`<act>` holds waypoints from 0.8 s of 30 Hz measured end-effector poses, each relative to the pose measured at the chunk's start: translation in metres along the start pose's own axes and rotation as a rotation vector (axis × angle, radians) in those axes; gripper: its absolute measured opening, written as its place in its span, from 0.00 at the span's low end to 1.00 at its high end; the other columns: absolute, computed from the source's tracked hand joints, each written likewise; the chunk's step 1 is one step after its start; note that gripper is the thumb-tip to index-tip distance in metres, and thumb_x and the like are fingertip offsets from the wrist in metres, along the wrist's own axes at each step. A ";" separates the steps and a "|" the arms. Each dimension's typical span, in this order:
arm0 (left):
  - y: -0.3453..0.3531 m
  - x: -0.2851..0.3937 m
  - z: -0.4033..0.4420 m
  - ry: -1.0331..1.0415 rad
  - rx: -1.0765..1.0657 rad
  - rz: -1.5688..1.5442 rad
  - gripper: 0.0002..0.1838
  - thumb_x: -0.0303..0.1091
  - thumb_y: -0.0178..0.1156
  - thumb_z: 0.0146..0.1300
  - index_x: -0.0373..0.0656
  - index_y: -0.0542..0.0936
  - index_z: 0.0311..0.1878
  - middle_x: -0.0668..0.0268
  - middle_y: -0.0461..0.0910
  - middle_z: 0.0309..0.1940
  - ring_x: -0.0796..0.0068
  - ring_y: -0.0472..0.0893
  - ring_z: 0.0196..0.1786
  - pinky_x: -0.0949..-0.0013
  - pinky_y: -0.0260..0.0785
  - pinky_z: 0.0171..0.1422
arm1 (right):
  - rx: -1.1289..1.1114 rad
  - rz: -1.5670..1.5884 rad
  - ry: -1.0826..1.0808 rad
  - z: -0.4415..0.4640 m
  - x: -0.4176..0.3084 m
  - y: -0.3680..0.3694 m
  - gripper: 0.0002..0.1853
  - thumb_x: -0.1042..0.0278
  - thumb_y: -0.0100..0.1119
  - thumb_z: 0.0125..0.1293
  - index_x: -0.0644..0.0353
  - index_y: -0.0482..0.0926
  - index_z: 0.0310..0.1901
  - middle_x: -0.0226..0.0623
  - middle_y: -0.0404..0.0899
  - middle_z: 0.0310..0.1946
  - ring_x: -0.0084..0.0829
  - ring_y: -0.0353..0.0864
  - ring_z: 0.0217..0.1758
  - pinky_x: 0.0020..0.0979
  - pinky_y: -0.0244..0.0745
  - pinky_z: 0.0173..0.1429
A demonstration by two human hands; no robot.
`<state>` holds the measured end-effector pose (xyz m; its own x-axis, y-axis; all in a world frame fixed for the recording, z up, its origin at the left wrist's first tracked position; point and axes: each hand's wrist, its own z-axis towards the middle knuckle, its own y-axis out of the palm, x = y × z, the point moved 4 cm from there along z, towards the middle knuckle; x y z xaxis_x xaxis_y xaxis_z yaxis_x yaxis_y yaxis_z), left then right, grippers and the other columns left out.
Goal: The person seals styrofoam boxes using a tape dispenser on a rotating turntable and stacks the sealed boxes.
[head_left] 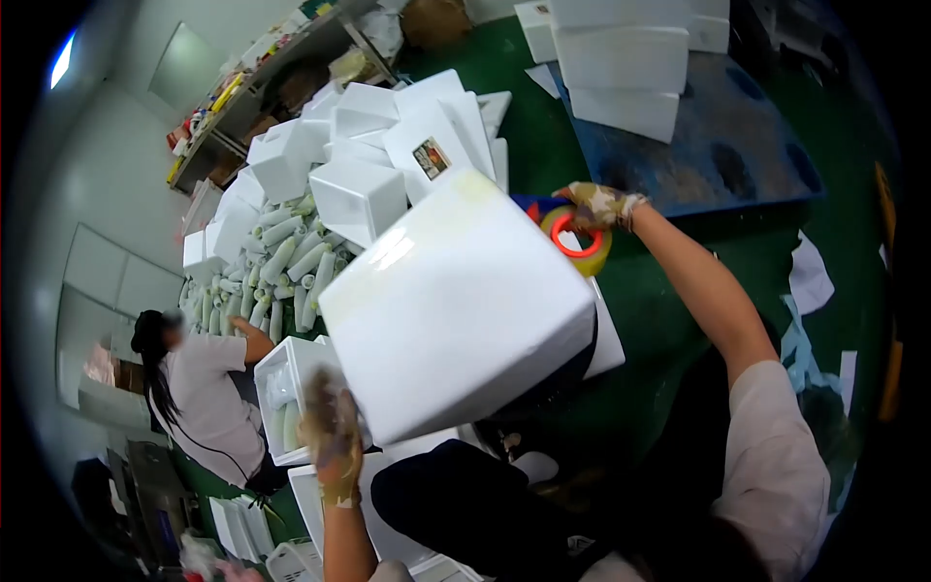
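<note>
A large white foam box [456, 301] fills the middle of the head view, tilted, with a shiny strip of clear tape on its upper face. My right hand [596, 206], in a patterned glove, is closed around a tape dispenser at the box's far right corner. The dispenser carries a yellowish tape roll [594, 262] with an orange-red core. By the near left side of the box is my left hand [333, 432], gloved and raised; motion smears its fingers, and I cannot tell whether it touches the box.
Left of me, a co-worker [208, 388] sits beside an open foam box [278, 398]. Beyond lie a heap of pale wrapped vegetables [291, 257] and piled foam boxes [359, 199]. More boxes [621, 63] stand stacked on a blue pallet [698, 136]. Paper scraps [810, 276] litter the green floor.
</note>
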<state>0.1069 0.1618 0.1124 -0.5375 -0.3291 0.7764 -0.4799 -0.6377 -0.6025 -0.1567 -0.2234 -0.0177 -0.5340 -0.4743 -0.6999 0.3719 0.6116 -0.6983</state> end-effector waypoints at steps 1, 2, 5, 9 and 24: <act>0.002 0.035 0.000 0.209 -0.021 -0.067 0.28 0.35 0.62 0.61 0.36 0.67 0.63 0.51 0.72 0.55 0.64 0.74 0.56 0.63 0.64 0.64 | -0.021 0.011 -0.006 -0.002 -0.004 -0.004 0.37 0.73 0.69 0.48 0.65 0.67 0.63 0.51 0.77 0.53 0.39 0.79 0.53 0.30 0.73 0.58; 0.011 0.093 0.002 0.419 -0.041 -0.137 0.34 0.35 0.66 0.57 0.38 0.65 0.65 0.51 0.69 0.59 0.61 0.73 0.58 0.61 0.63 0.65 | -0.024 -0.009 -0.040 0.003 0.003 -0.004 0.38 0.74 0.69 0.47 0.65 0.67 0.64 0.50 0.77 0.52 0.39 0.79 0.53 0.30 0.73 0.58; 0.104 0.192 0.001 0.998 -0.684 0.308 0.39 0.42 0.66 0.52 0.43 0.63 0.66 0.54 0.65 0.61 0.50 0.65 0.65 0.50 0.52 0.72 | -0.137 0.069 0.020 0.002 0.003 -0.009 0.36 0.76 0.64 0.46 0.67 0.67 0.62 0.48 0.79 0.50 0.36 0.81 0.48 0.30 0.75 0.55; 0.168 0.215 0.014 1.285 -0.973 0.664 0.37 0.48 0.63 0.48 0.43 0.68 0.62 0.54 0.68 0.57 0.48 0.63 0.66 0.43 0.45 0.72 | -0.061 0.031 -0.162 -0.003 0.005 -0.005 0.34 0.72 0.60 0.46 0.64 0.70 0.61 0.44 0.82 0.42 0.36 0.82 0.43 0.31 0.77 0.48; 0.200 0.214 0.040 1.178 -1.125 0.579 0.26 0.53 0.64 0.49 0.42 0.80 0.44 0.60 0.80 0.45 0.56 0.78 0.50 0.51 0.57 0.66 | -0.167 -0.214 -0.311 0.012 0.005 -0.025 0.13 0.64 0.56 0.55 0.61 0.77 0.40 0.39 0.80 0.31 0.36 0.78 0.33 0.33 0.74 0.38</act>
<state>-0.0765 -0.0644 0.1657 -0.7329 0.6511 0.1973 0.0087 0.2989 -0.9542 -0.1594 -0.2480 -0.0055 -0.3212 -0.7555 -0.5710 0.1355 0.5601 -0.8173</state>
